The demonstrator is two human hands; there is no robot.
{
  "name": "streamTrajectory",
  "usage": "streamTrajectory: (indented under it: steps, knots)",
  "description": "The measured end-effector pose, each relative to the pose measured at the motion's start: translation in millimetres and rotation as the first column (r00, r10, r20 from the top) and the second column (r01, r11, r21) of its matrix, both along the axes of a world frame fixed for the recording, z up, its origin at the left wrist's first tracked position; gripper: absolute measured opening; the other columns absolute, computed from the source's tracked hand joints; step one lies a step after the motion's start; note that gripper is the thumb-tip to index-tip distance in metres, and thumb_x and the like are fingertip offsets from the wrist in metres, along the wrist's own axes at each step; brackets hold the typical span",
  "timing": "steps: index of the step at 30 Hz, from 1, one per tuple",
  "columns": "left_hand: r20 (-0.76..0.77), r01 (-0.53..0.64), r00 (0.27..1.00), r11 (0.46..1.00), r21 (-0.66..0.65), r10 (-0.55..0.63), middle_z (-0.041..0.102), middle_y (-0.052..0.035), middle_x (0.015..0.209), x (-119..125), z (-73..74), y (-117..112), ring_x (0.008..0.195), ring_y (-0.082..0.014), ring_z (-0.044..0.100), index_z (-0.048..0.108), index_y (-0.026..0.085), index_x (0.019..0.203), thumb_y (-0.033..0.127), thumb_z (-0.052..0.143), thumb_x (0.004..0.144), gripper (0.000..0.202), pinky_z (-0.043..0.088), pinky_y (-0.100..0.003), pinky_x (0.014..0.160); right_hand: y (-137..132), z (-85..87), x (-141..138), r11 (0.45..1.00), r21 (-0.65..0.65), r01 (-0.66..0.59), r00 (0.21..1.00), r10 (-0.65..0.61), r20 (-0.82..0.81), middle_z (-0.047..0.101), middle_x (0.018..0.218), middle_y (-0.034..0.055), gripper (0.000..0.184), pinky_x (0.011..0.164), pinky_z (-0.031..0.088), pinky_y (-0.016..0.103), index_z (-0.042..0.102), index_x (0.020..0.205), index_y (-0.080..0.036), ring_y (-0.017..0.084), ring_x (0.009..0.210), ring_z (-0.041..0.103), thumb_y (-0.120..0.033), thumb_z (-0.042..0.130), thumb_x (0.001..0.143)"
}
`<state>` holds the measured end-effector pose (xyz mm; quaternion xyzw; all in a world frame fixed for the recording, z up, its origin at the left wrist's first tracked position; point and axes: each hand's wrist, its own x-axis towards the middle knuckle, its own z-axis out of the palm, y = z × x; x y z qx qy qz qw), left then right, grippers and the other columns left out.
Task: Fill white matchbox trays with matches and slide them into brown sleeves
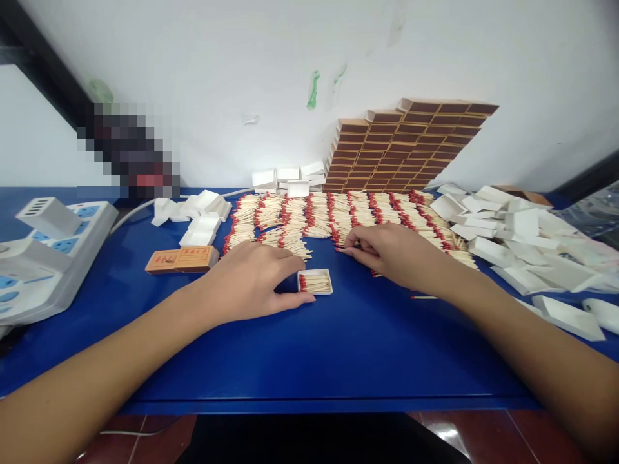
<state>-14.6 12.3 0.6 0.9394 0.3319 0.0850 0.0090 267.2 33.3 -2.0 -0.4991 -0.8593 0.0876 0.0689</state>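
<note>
A small white matchbox tray (331, 290) lies on the blue table, part filled with red-headed matches (316, 281). My left hand (254, 280) rests at its left end, thumb along the near side and forefinger by the far side, holding it between them. To the right, my right hand (387, 251) is closed in a pinch at the near edge of the spread matches (316, 216). A red match head shows at its fingertips; how many matches it holds is hidden. One loose match (423, 298) lies below the right wrist.
Closed matchboxes (396, 145) are stacked against the wall. Empty white trays lie in a heap (525, 225) at right and in a smaller group (200, 219) at left. An orange matchbox pair (181, 259) sits by my left hand. A power strip (91, 245) stands far left.
</note>
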Motion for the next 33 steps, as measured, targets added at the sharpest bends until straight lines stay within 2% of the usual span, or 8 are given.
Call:
streamTrajectory:
  steps: [5,10,16,18,21,24,28,33]
  knots:
    - [0.012,0.004,1.000,1.000,0.004,-0.004,0.072,-0.0001,0.081,-1.2,-0.6,1.1,0.076,-0.0191,0.070,0.071,0.020,0.097,0.057,0.061,0.099,0.038,0.038,-0.031,0.062,-0.7,-2.5,1.2,1.000,0.022,0.007,0.999,-0.008,0.048,0.073,0.083,0.0058,0.020,0.064,0.035,0.030,0.067,0.102,-0.020,0.021,0.073,0.063,-0.031,0.050,0.103]
    - [0.021,-0.007,1.000,1.000,-0.005,0.007,0.073,0.0007,0.081,0.7,-1.8,0.1,0.073,-0.0183,0.069,0.068,0.020,0.092,0.056,0.062,0.098,0.037,0.037,-0.032,0.060,-24.1,5.2,-19.8,0.998,0.038,-0.052,0.989,0.057,-0.140,0.071,0.080,0.0020,0.020,0.062,0.035,0.028,0.067,0.101,-0.022,0.018,0.069,0.062,-0.038,0.054,0.104]
    - [0.012,0.014,1.000,1.000,0.007,-0.014,0.072,0.0003,0.081,1.7,-2.5,-0.2,0.073,-0.0187,0.068,0.065,0.020,0.088,0.056,0.060,0.099,0.038,0.036,-0.033,0.061,-46.8,1.0,-44.3,0.988,-0.022,-0.151,0.987,0.149,-0.058,0.075,0.088,0.0052,0.019,0.065,0.036,0.030,0.065,0.104,-0.018,0.020,0.078,0.069,-0.029,0.050,0.107]
    - [0.014,0.013,1.000,1.000,0.001,-0.013,0.073,0.0001,0.082,1.5,-2.1,0.1,0.073,-0.0185,0.068,0.066,0.020,0.088,0.056,0.060,0.099,0.038,0.036,-0.032,0.061,-44.6,1.4,-41.0,0.989,-0.018,-0.144,0.985,0.142,-0.100,0.075,0.088,0.0039,0.018,0.064,0.035,0.029,0.066,0.105,-0.020,0.019,0.076,0.068,-0.032,0.052,0.106]
    - [0.021,0.005,1.000,1.000,-0.014,-0.004,0.074,-0.0002,0.083,1.3,-1.2,0.1,0.073,-0.0178,0.068,0.068,0.020,0.090,0.056,0.061,0.099,0.038,0.037,-0.031,0.061,-33.8,6.9,-26.2,0.995,0.068,-0.074,0.986,0.083,-0.146,0.073,0.083,0.0023,0.016,0.061,0.034,0.028,0.067,0.105,-0.023,0.018,0.071,0.065,-0.034,0.056,0.104]
    - [0.029,-0.001,1.000,1.000,-0.022,0.001,0.074,-0.0005,0.082,0.9,-1.0,0.1,0.072,-0.0172,0.068,0.069,0.020,0.092,0.056,0.061,0.099,0.038,0.038,-0.030,0.061,-16.8,10.5,-6.9,0.984,0.177,0.013,0.996,0.003,-0.092,0.072,0.078,0.0031,0.017,0.061,0.035,0.029,0.070,0.099,-0.023,0.019,0.069,0.063,-0.031,0.055,0.101]
    - [0.017,0.001,1.000,0.999,-0.034,0.000,0.073,-0.0003,0.082,-0.3,-1.8,0.9,0.075,-0.0180,0.069,0.070,0.020,0.096,0.057,0.061,0.099,0.038,0.039,-0.030,0.063,3.1,4.5,9.4,0.994,0.112,0.008,0.999,-0.011,0.030,0.074,0.081,0.0051,0.019,0.063,0.036,0.031,0.071,0.093,-0.022,0.019,0.070,0.062,-0.029,0.055,0.099]
    - [0.011,0.001,1.000,1.000,0.006,-0.001,0.072,0.0011,0.081,-0.6,-2.3,0.8,0.075,-0.0191,0.069,0.068,0.021,0.094,0.056,0.061,0.099,0.037,0.037,-0.032,0.062,7.5,-3.9,7.7,0.998,0.054,0.009,0.999,-0.012,0.042,0.072,0.080,0.0039,0.019,0.062,0.035,0.030,0.069,0.092,-0.021,0.019,0.069,0.061,-0.028,0.053,0.100]
